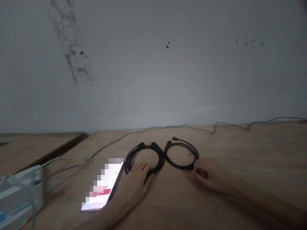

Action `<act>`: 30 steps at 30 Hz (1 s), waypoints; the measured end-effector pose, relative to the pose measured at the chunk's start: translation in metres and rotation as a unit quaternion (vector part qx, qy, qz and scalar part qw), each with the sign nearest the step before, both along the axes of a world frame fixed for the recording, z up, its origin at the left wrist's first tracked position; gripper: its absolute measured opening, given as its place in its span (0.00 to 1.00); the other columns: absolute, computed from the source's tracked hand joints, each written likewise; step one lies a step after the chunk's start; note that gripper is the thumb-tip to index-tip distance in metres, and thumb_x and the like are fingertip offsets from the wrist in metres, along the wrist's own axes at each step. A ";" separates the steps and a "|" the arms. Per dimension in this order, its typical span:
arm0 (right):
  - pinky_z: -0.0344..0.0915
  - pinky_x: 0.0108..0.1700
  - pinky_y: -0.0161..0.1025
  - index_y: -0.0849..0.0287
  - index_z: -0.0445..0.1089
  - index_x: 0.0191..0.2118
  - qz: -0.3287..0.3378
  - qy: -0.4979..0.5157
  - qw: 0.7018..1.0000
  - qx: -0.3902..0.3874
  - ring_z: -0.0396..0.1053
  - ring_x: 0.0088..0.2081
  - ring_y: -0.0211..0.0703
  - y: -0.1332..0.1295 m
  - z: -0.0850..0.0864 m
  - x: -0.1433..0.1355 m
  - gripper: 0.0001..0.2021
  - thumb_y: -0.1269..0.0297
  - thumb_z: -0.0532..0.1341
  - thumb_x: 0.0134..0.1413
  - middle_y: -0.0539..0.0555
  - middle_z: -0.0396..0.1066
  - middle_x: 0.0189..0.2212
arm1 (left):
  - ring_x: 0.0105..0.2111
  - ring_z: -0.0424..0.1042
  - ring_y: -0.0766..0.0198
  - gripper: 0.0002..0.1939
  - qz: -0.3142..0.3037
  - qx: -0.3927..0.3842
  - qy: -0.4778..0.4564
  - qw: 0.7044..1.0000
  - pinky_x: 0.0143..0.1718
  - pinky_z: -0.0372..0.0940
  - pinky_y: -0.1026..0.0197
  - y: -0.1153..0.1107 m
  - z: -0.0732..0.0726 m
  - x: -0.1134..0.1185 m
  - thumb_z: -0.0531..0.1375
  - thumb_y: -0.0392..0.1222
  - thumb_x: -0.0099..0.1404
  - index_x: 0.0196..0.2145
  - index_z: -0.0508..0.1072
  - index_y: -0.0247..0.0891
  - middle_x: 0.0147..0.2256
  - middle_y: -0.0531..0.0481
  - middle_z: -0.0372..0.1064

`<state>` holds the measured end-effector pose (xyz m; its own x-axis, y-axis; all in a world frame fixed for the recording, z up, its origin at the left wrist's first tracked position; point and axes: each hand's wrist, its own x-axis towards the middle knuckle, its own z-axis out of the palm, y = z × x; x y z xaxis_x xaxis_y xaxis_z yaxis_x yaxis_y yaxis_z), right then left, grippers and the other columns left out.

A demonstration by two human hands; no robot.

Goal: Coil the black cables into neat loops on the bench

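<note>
Two coiled black cables lie side by side on the table, nearly touching each other. On the near edge of the left coiled cable (pixel 161 158) rests my left hand (pixel 137 177), with its fingers stretched out and the thumb apart. Two plugs stick up at the far side of this coil. My right hand (pixel 206 175) is at the near right edge of the smaller right coiled cable (pixel 180 166). Its fingers are curled and closed at the cable, and the fingertips are partly hidden. The two connectors of this coil point left at its far side.
A lit phone or tablet (pixel 105 192), partly pixelated, lies beside my left forearm. At the far left stands a white power strip or box (pixel 21 198) with cords. A thin grey cable (pixel 134 132) runs along the back near the wall (pixel 153 80). Beneath everything is a wooden table (pixel 263 159).
</note>
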<state>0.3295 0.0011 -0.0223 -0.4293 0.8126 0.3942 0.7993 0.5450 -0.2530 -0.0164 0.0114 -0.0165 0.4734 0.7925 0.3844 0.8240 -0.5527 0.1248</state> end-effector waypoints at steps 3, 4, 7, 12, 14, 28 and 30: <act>0.66 0.44 0.43 0.57 0.72 0.40 0.025 -0.014 0.999 0.015 0.72 0.42 0.49 0.008 0.005 -0.011 0.05 0.68 0.59 0.61 0.55 0.74 0.40 | 0.49 0.72 0.48 0.10 0.007 -0.004 0.010 1.000 0.50 0.67 0.44 0.000 -0.001 0.000 0.53 0.43 0.75 0.46 0.72 0.39 0.47 0.43 0.73; 0.66 0.48 0.46 0.56 0.73 0.42 0.027 -0.020 0.999 0.023 0.71 0.46 0.51 0.012 0.005 -0.015 0.06 0.67 0.60 0.62 0.57 0.74 0.43 | 0.49 0.72 0.48 0.10 0.010 -0.005 0.012 1.000 0.51 0.67 0.44 0.000 -0.001 0.000 0.53 0.43 0.75 0.47 0.72 0.39 0.47 0.43 0.73; 0.63 0.55 0.52 0.57 0.73 0.48 0.013 -0.045 0.998 0.038 0.69 0.52 0.56 0.021 0.001 -0.028 0.10 0.63 0.62 0.63 0.59 0.74 0.48 | 0.51 0.72 0.48 0.11 0.013 -0.005 0.014 1.000 0.53 0.66 0.43 -0.001 -0.002 -0.001 0.54 0.42 0.74 0.49 0.72 0.39 0.49 0.42 0.73; 0.67 0.48 0.46 0.59 0.72 0.42 -0.004 -0.087 0.996 0.002 0.72 0.44 0.52 0.027 -0.002 -0.042 0.05 0.65 0.60 0.66 0.60 0.75 0.43 | 0.49 0.73 0.49 0.10 0.012 -0.010 0.011 1.000 0.52 0.67 0.45 -0.002 0.001 -0.001 0.54 0.42 0.74 0.47 0.73 0.40 0.48 0.44 0.73; 0.67 0.46 0.46 0.60 0.71 0.41 -0.010 -0.093 0.996 -0.001 0.72 0.43 0.52 0.028 -0.001 -0.044 0.05 0.66 0.59 0.67 0.60 0.75 0.42 | 0.50 0.73 0.49 0.10 0.013 -0.012 0.015 1.000 0.53 0.67 0.45 -0.003 0.002 0.000 0.54 0.41 0.74 0.48 0.73 0.40 0.48 0.44 0.74; 0.66 0.41 0.44 0.57 0.68 0.41 -0.019 0.100 0.992 0.077 0.70 0.38 0.48 0.012 0.000 -0.040 0.08 0.72 0.52 0.67 0.56 0.72 0.37 | 0.49 0.73 0.45 0.12 0.009 0.023 0.063 0.998 0.52 0.66 0.41 -0.001 0.003 0.005 0.53 0.37 0.74 0.50 0.73 0.37 0.49 0.40 0.74; 0.67 0.41 0.44 0.57 0.68 0.40 0.006 0.111 0.990 0.083 0.71 0.38 0.48 0.000 0.000 -0.047 0.08 0.73 0.53 0.67 0.56 0.73 0.37 | 0.49 0.73 0.46 0.12 0.008 0.023 0.049 0.999 0.52 0.66 0.42 -0.002 0.002 0.005 0.53 0.37 0.73 0.50 0.73 0.38 0.48 0.41 0.74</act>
